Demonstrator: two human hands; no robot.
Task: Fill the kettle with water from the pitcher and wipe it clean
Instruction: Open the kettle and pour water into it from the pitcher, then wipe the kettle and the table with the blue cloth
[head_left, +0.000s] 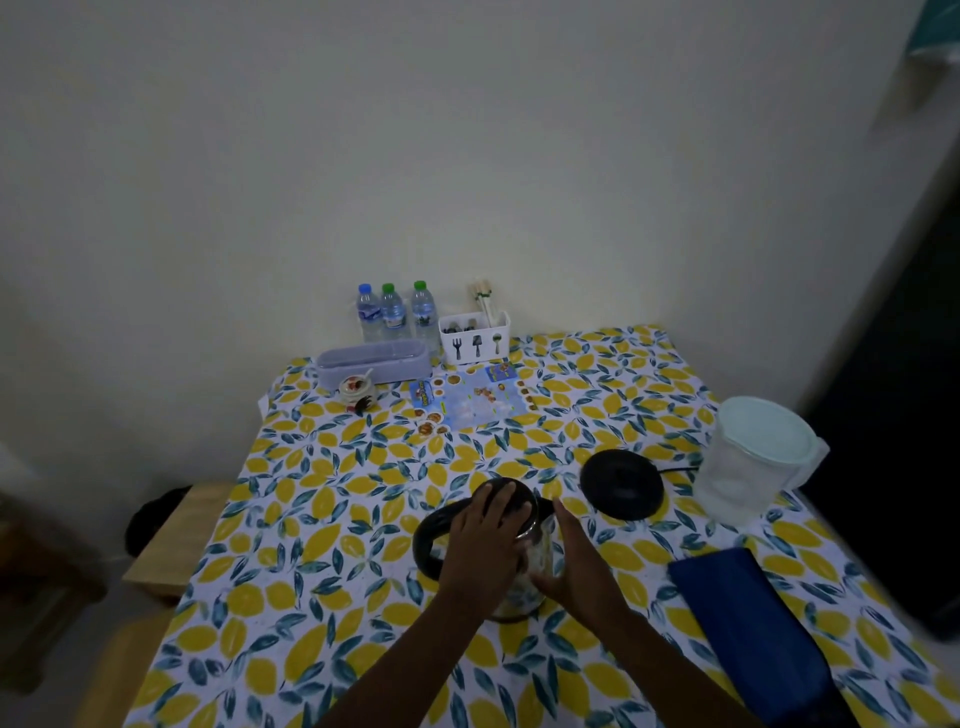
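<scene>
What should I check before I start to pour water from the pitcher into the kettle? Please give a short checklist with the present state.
1. Kettle off its base: ok, it stands on the tablecloth beside it.
2. Kettle lid open: not ok, the left hand lies on the closed lid.
3. Kettle steadied: ok, the right hand rests against its side.
4. Pitcher within view and upright: ok, at the right, lid on.
5. Water in the pitcher: cannot tell how much.
6. Blue cloth ready for wiping: ok, beside the right arm.

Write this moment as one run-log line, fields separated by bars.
left hand on kettle lid | right hand against kettle side | pitcher lidded, untouched | kettle off base | cloth unused
</scene>
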